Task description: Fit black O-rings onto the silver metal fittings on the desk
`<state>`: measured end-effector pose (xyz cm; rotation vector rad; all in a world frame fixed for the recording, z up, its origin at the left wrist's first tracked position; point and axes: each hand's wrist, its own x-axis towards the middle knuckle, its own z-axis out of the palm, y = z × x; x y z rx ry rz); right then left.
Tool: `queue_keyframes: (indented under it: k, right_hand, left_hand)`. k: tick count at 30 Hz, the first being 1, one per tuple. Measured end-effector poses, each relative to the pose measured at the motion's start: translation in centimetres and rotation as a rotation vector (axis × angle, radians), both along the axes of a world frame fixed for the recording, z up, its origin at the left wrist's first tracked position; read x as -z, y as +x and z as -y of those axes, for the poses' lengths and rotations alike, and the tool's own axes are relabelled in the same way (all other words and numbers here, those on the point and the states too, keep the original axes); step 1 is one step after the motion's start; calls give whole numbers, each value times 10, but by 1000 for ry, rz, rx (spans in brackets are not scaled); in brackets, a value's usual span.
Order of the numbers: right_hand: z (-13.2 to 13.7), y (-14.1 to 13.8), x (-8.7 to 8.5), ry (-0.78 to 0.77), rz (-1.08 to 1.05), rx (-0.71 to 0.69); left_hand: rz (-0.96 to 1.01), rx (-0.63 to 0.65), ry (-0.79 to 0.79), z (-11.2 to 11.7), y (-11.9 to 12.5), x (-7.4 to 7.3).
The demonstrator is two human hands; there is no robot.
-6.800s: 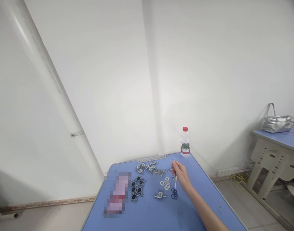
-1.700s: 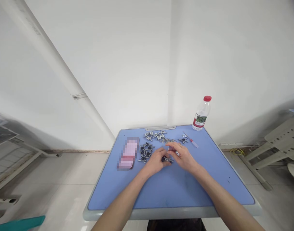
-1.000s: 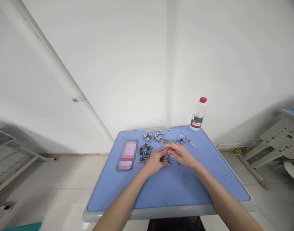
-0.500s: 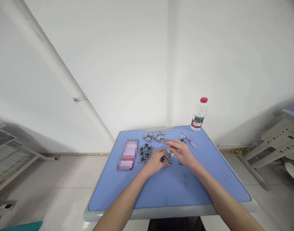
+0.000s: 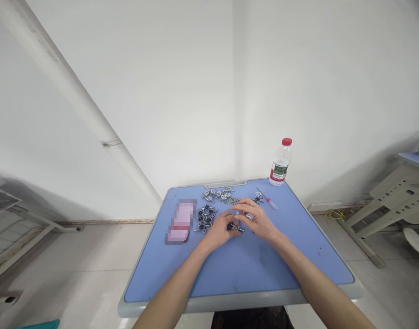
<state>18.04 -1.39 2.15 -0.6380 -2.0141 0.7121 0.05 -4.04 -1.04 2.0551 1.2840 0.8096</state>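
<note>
My left hand (image 5: pixel 219 231) rests on the blue table (image 5: pixel 237 267) and pinches a small metal fitting with a black ring (image 5: pixel 234 226). My right hand (image 5: pixel 258 221) meets it from the right, fingertips closed on the same fitting. Left of my hands lies a cluster of metal fittings with black rings (image 5: pixel 204 216). A pile of bare metal fittings (image 5: pixel 220 195) sits near the table's far edge. A thin red-handled tool (image 5: pixel 268 200) and a few small parts lie at the far right.
A water bottle with a red cap (image 5: pixel 279 162) stands at the table's far right corner. A blurred pink object (image 5: pixel 179 221) lies on the left. A white pipe (image 5: pixel 72 98) slants along the wall. Another desk (image 5: pixel 401 192) stands to the right.
Earlier my right hand alone held the thin tool over the parts; it now lies at the far right. Both hands have come together on one fitting. My right fingers shifted slightly in the last half second.
</note>
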Motion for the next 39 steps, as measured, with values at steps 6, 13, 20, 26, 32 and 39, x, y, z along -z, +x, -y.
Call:
queue_keyframes:
  k: [6, 13, 20, 26, 32, 39]
  right_hand:
    - [-5, 1, 3, -76, -39, -7]
    - [-1, 5, -3, -245, -23, -90]
    - [-3, 2, 1, -64, 30, 50]
    - [-3, 3, -1, -203, -23, 16]
    - [3, 2, -6, -176, 35, 40]
    - [-2, 1, -2, -70, 51, 71]
  left_hand:
    - [-26, -11, 2, -1, -1, 1]
    - [-46, -18, -11, 0, -2, 0]
    - [-34, -27, 1, 0, -1, 0]
    - [-52, -29, -1, 1, -1, -1]
    - [-37, -21, -3, 1, -1, -1]
    - [-38, -25, 9, 2, -1, -2]
